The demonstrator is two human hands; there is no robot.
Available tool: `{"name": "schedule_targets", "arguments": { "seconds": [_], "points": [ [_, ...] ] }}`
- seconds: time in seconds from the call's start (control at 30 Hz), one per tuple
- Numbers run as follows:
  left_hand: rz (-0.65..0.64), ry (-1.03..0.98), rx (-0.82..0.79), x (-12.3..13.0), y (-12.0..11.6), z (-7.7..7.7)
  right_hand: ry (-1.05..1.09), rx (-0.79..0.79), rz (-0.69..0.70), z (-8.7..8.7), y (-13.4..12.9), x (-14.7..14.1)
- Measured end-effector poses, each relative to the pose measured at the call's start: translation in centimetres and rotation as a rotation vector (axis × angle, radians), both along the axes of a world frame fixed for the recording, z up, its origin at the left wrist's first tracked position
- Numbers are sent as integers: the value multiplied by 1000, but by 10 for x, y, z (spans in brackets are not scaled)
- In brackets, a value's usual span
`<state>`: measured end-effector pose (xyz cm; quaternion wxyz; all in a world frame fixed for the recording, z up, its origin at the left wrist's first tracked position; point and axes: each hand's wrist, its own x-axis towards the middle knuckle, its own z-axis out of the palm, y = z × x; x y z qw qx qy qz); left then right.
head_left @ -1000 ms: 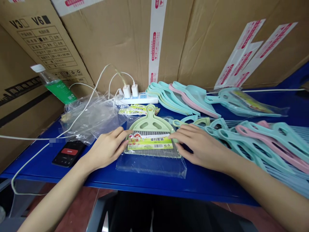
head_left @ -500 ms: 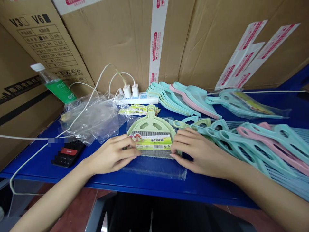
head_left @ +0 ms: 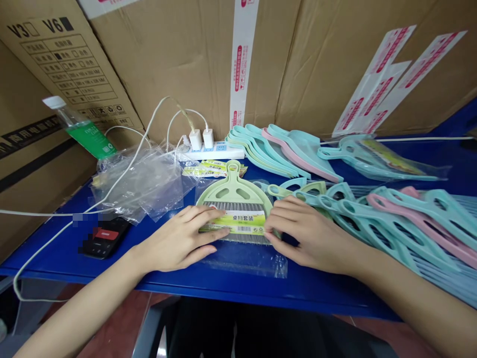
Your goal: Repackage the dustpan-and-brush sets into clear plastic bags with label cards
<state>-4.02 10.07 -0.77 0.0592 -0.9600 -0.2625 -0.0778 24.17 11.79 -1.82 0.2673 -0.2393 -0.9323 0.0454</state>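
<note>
Overall, tall cardboard cartons [head_left: 167, 64] are stood behind a blue counter [head_left: 261, 293], and a pale green dustpan [head_left: 233, 191] is laid flat near the counter's front edge. To the dustpan's right, a large heap of teal and pink dustpans [head_left: 395, 223] is piled, while a nested row of similar dustpans [head_left: 276, 149] is lined up behind it. To its left, crumpled plastic sheets [head_left: 141, 184] are bunched, and a tilted water bottle [head_left: 84, 132] is propped farther off. Behind it, a white power strip [head_left: 219, 152] is set against the cartons; a phone [head_left: 102, 237] is placed farther left, near the front edge.

Under the dustpan, a clear plastic bag [head_left: 246, 263] is spread. A small brush [head_left: 238, 206] is seated against the dustpan, with a printed label [head_left: 238, 223] across its bristles. The label is covered by the left hand [head_left: 179, 238], its fingers [head_left: 208, 223] extended flat and unclenched. The brush's right edge is met by the right hand [head_left: 305, 233], its fingers [head_left: 278, 223] curled; whether a grasp is being made cannot be told.
</note>
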Motion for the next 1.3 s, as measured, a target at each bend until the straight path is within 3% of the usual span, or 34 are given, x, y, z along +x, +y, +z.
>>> {"name": "schedule_targets", "arguments": {
  "seconds": [0.23,0.9,1.07,1.3],
  "points": [
    [46,23,3,-1,0,0,-9,-10,-3,1,-1,0],
    [-27,-115,71,0,-2,3,-39,-44,11,0,-2,1],
    [7,-159,98,0,-2,-1,-36,-69,25,0,-2,0],
    [49,-132,-11,0,-2,-2,-56,-75,33,-3,-1,0]
  ]
}}
